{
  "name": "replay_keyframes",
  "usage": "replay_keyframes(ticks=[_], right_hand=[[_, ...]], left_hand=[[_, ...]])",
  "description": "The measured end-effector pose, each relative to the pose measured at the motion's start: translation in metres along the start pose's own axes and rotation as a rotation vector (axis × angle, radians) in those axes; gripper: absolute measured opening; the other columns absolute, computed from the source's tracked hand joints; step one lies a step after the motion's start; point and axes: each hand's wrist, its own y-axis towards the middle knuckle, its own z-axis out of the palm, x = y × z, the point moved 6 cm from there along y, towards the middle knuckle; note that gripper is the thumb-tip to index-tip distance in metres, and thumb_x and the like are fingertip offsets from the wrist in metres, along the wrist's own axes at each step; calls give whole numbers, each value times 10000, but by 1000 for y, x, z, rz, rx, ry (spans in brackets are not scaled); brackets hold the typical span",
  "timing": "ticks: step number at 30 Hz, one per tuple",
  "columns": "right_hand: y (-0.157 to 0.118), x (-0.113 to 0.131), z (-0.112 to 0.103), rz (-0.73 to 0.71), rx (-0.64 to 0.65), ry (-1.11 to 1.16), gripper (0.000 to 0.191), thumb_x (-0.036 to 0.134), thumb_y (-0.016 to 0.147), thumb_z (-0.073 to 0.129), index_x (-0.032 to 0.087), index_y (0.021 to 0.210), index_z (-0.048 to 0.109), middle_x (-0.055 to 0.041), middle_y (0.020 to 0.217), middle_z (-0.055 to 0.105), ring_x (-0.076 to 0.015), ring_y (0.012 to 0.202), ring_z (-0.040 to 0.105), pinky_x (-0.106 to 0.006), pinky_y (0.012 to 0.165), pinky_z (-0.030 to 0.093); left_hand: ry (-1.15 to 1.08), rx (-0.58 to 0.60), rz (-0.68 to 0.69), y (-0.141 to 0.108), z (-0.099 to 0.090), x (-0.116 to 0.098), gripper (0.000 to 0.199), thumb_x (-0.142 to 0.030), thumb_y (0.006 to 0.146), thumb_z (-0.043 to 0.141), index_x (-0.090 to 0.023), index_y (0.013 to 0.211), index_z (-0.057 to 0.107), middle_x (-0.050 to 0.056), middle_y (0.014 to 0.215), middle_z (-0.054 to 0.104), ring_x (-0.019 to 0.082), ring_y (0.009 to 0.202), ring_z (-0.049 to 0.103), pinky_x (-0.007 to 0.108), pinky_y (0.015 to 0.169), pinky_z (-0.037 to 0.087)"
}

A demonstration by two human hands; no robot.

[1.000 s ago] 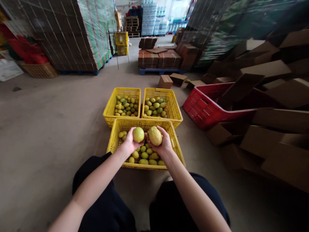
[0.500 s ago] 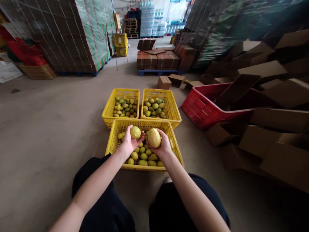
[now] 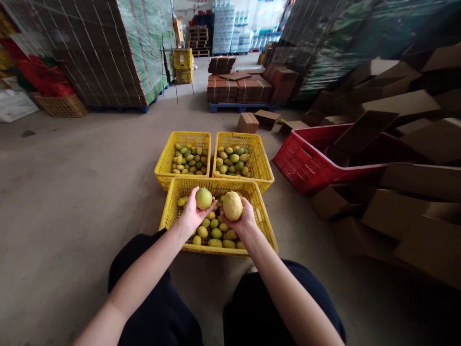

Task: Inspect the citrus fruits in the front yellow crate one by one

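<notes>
Green fruit [image 3: 203,198] in L hand [image 3: 192,213], yellow fruit [image 3: 233,206] in R hand [image 3: 247,217].

Your pale fruit [image 3: 232,206] looked lumpy and matt, your greener fruit [image 3: 204,198] smoother. Your trousers [image 3: 154,298] were matt cloth, the near crate [image 3: 264,216] plastic, the cartons [image 3: 406,211] dull cardboard, the stack's wrap [image 3: 147,43] glossy film.

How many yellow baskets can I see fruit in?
3 with fruit: the nearest basket, plus the left basket and right basket side by side beyond it. Stacked baskets farther back may hide more.
</notes>
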Motion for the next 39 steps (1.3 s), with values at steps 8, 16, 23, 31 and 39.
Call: replay_keyframes(ticks=[8, 16, 23, 31, 39], right_hand=[[-2, -4, -1, 18, -53, -5, 147, 295, 811, 443, 215, 723, 530, 15, 516, 576, -155, 480, 570, -269, 450, 487], [-7, 1, 0, -15, -56, -14, 165, 345, 810, 463, 217, 719, 515, 24, 485, 563, -153, 439, 554, -257, 410, 461], [-1, -9, 4, 48, 13, -111, 226, 301, 871, 382, 198, 747, 542, 1, 519, 600, -164, 462, 578, -268, 426, 468], [-6, -6, 4, 18, -6, -100, 179, 335, 835, 482, 210, 724, 546, 26, 526, 591, -150, 444, 567, -272, 413, 467], [-14, -3, 21, -58, 242, -186, 209, 359, 792, 522, 176, 834, 614, -26, 575, 647, -163, 420, 573, -247, 366, 440]], left_hand=[[-32, 56, -72, -9, 2, 0, 219, -338, 821, 525, -125, 820, 576, 82, 706, 638, 157, 594, 635, 256, 507, 571], [-3, 174, -169, -21, 13, 0, 260, -377, 820, 555, -122, 855, 595, 77, 703, 645, 117, 497, 600, 203, 443, 533], [88, 139, -177, -11, 3, 7, 397, -295, 896, 328, -43, 1048, 595, 97, 644, 641, 144, 484, 609, 207, 417, 499], [187, 189, -92, -11, 8, 1, 344, -320, 910, 406, -76, 1025, 619, 110, 732, 675, 165, 573, 656, 223, 482, 539], [189, 267, -36, -23, 18, -10, 303, -279, 813, 578, -155, 1087, 615, 76, 797, 661, 128, 563, 635, 168, 445, 522]])
